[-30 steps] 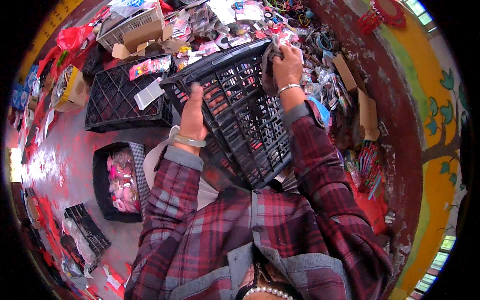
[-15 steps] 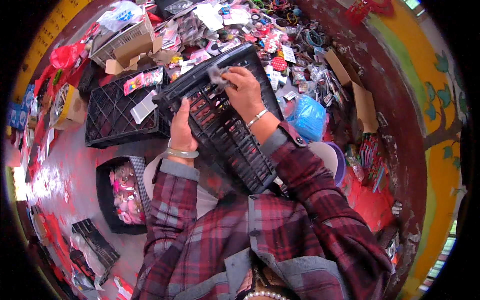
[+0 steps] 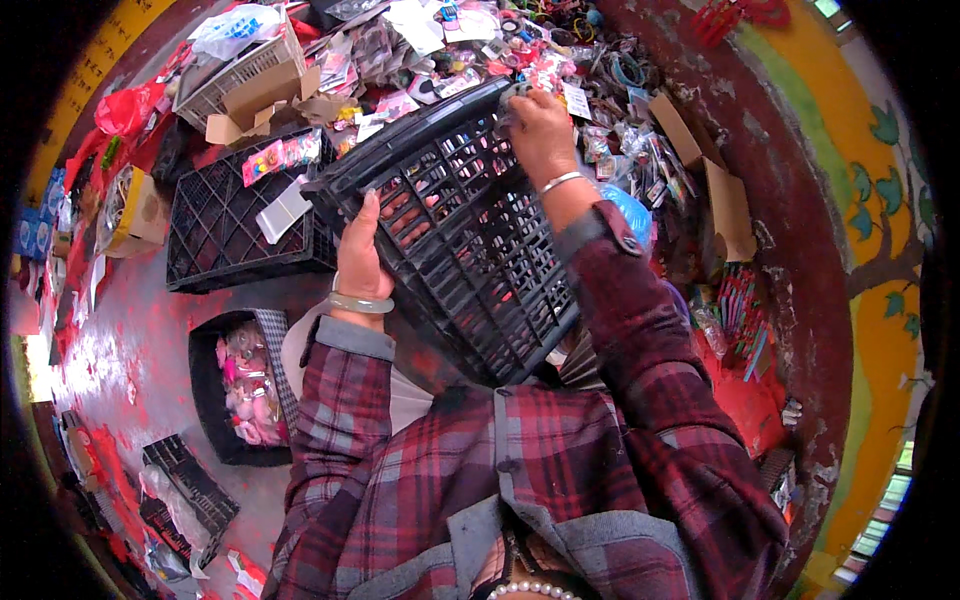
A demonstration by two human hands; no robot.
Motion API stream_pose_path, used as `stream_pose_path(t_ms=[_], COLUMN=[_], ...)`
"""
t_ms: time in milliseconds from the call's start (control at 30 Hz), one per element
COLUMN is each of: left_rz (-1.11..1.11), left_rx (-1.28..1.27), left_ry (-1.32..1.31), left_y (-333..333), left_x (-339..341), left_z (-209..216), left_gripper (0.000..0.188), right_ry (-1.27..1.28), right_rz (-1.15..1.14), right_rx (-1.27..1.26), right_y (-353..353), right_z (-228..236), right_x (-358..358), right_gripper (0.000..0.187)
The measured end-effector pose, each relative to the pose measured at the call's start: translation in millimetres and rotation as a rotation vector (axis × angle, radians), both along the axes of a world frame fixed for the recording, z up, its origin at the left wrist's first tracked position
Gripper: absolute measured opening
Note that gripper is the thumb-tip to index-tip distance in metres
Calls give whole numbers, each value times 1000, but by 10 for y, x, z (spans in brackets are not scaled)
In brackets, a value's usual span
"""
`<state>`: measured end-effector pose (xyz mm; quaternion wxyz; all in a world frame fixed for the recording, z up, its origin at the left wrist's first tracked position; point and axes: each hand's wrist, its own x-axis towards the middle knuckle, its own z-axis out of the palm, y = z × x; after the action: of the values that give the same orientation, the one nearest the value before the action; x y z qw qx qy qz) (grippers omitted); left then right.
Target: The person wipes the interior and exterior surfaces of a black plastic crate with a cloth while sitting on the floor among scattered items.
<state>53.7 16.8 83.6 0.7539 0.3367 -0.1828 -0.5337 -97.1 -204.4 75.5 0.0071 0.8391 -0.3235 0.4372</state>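
Close to a plaid shirt [image 3: 430,435], a black basket [image 3: 468,250] tips up between 2 hands.

The left grip [image 3: 362,262] is closed on the left side of the basket, with the thumb in front and fingers showing through the slots. The right grip [image 3: 545,140] is bunched up around a grey cloth [image 3: 507,112] at the far right corner of the rim. So the cloth is right at the right grip, and the left grip is well apart from it. The long way of the basket slants from the far left down to the near right, toward the shirt. To the left sits a black crate [image 3: 240,222] with a flat white box [image 3: 283,212] on top. Nearer, a black bin [image 3: 207,400] holds pink things [image 3: 250,385]. Past the basket lies a big pile of small goods [image 3: 430,65].
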Motion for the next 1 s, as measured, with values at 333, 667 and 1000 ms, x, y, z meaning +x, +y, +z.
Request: stream_pose_path(t_ms=[333,667,1000], left_rz=[35,71,11], left_rx=[-8,4,-12], left_ry=[-4,38,39], left_y=[27,52,8], left_x=[47,54,83], left_z=[-31,-31,-80], left_gripper=[42,44,45], right_ry=[414,-39,-112], right_rz=[-174,16,198], right_rx=[-80,557,50], right_y=[361,301,-11], right_z=[-290,189,-501], right_x=[-41,-380,20], right_gripper=[15,23,38])
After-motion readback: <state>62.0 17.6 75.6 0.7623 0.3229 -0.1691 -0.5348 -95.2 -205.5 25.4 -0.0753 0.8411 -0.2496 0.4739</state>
